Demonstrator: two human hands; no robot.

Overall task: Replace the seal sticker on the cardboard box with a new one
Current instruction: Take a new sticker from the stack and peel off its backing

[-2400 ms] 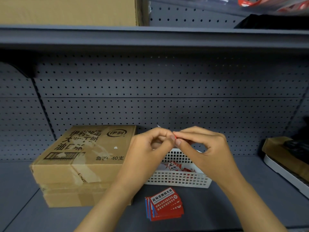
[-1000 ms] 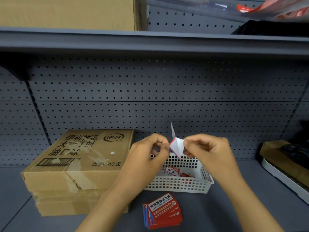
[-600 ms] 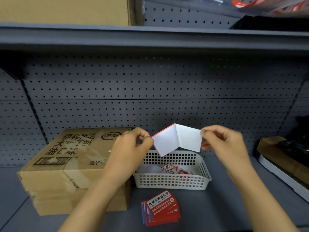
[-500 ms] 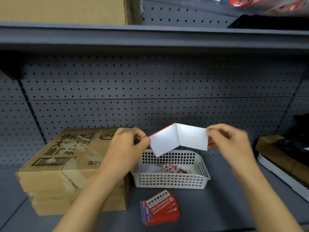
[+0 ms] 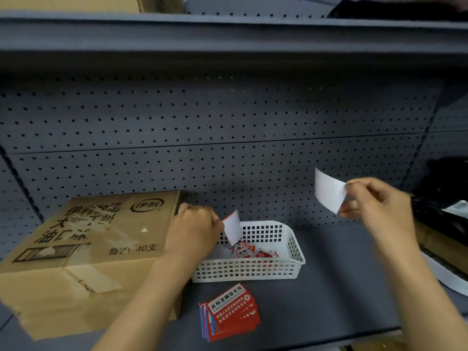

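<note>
A brown cardboard box (image 5: 83, 252) with black print lies on the shelf at the left, with torn patches on its top and front. My left hand (image 5: 195, 229) pinches a red-edged seal sticker (image 5: 232, 225), white side toward me, beside the box and over the basket. Up at the right, my right hand (image 5: 374, 206) pinches a white backing paper (image 5: 328, 190). The two pieces are fully apart. A stack of red seal stickers (image 5: 231, 311) lies on the shelf in front of the basket.
A white plastic basket (image 5: 288, 268) holding crumpled red sticker scraps stands mid-shelf. Grey pegboard (image 5: 228, 117) forms the back wall, with an upper shelf overhead. At the right edge sit a dark object and a brown-and-white tray-like thing (image 5: 445, 264).
The folded piece held between both hands came apart into sticker and backing. My left hand went down toward the basket with the sticker; my right hand swung right with the backing.
</note>
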